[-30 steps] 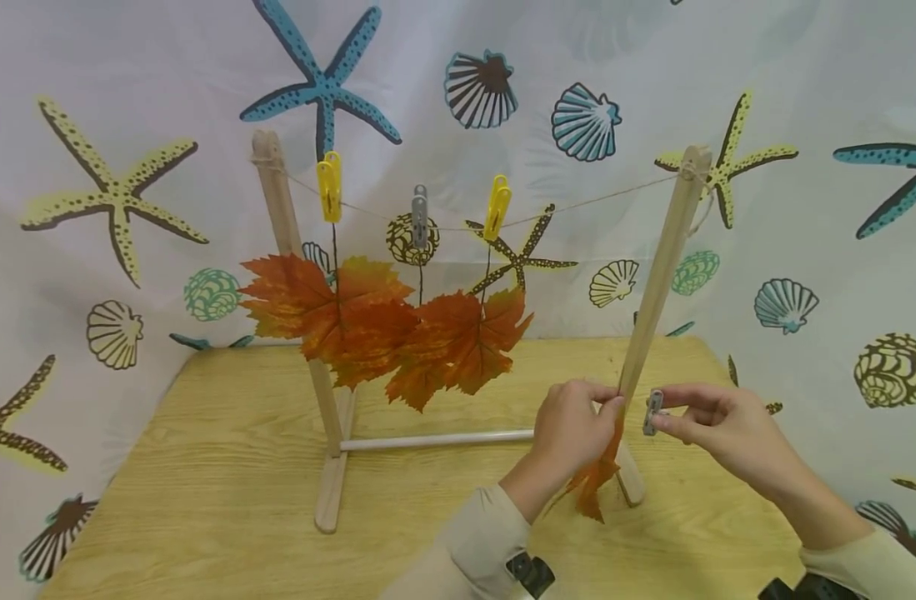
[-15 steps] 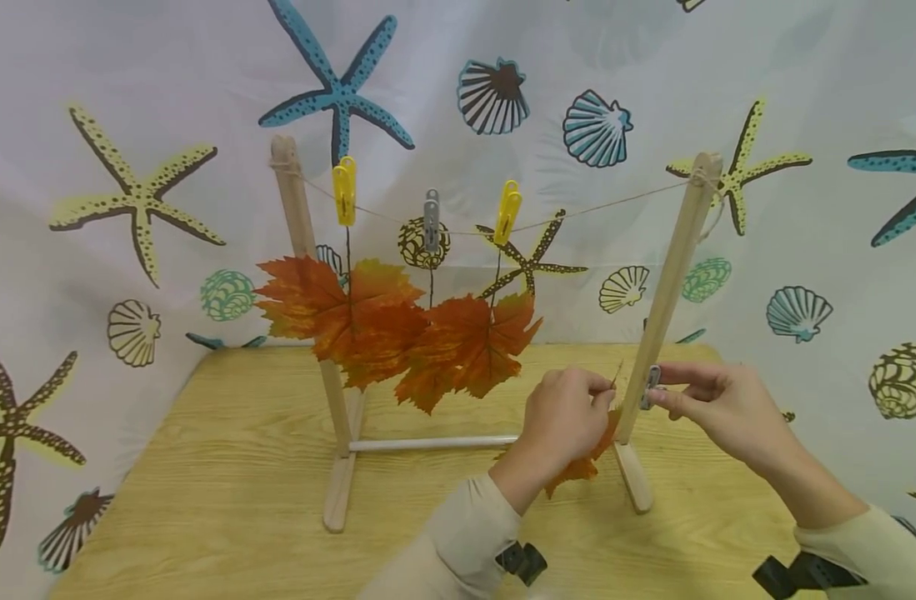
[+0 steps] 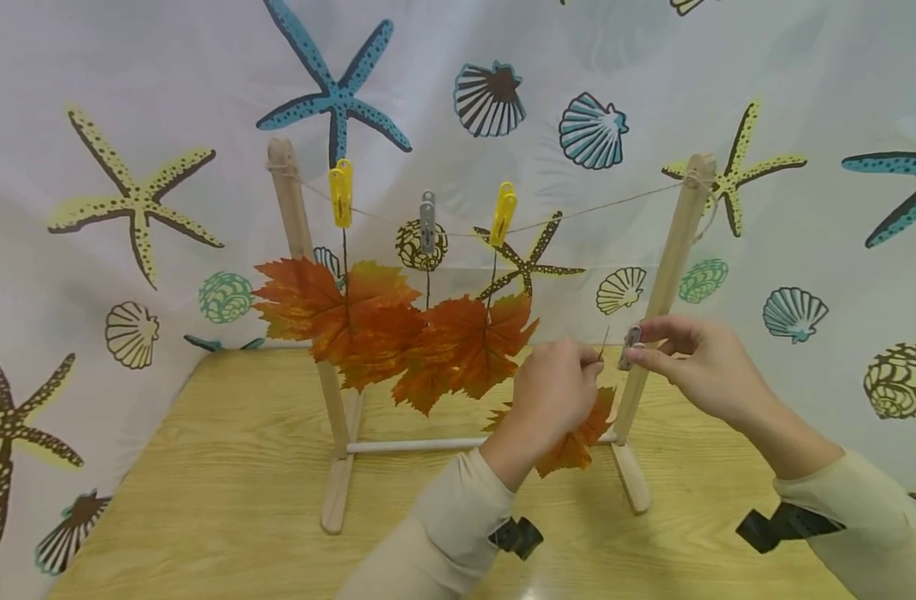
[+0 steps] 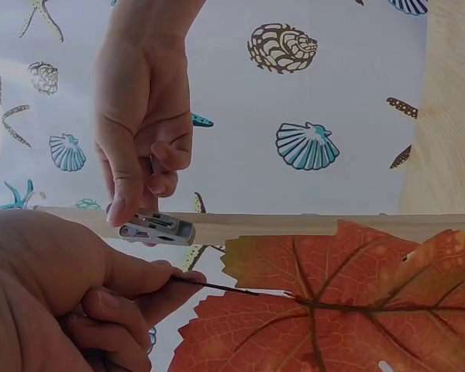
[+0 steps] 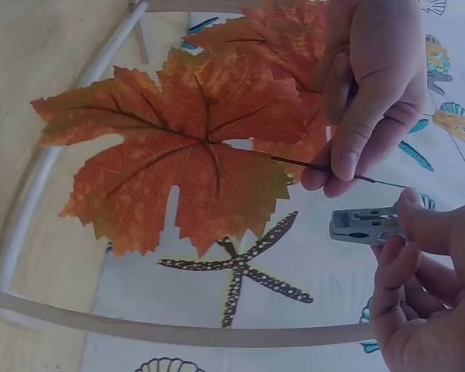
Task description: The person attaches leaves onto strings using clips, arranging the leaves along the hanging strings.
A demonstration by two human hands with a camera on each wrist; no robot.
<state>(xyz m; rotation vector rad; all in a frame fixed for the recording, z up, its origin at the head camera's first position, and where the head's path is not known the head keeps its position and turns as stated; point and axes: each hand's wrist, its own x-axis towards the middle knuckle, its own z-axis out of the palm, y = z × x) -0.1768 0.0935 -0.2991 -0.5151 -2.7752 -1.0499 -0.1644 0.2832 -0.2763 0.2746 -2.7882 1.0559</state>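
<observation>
My left hand (image 3: 555, 387) pinches the thin dark stem of an orange artificial maple leaf (image 5: 178, 147), which hangs below the fingers and is partly covered by the hand in the head view. Beside it, my right hand (image 3: 701, 362) holds a grey clothespin (image 5: 366, 225) between thumb and fingers, in front of the right wooden post (image 3: 663, 292). The clothespin and stem tip are close but apart. On the string (image 3: 578, 215) two yellow clothespins (image 3: 341, 196) and a grey clothespin (image 3: 427, 223) hold up more orange leaves (image 3: 345, 308) by their stems.
A wooden frame stands on the wood-grain table (image 3: 225, 492), with a left post (image 3: 291, 200), flat feet (image 3: 630, 479) and a white crossbar (image 3: 420, 446) low between the posts. Behind it hangs a white cloth (image 3: 803, 225) printed with starfish and shells.
Both hands have risen, carrying the leaf and the grey clothespin upward. The right hand has shifted left, bringing the clothespin in front of the right post.
</observation>
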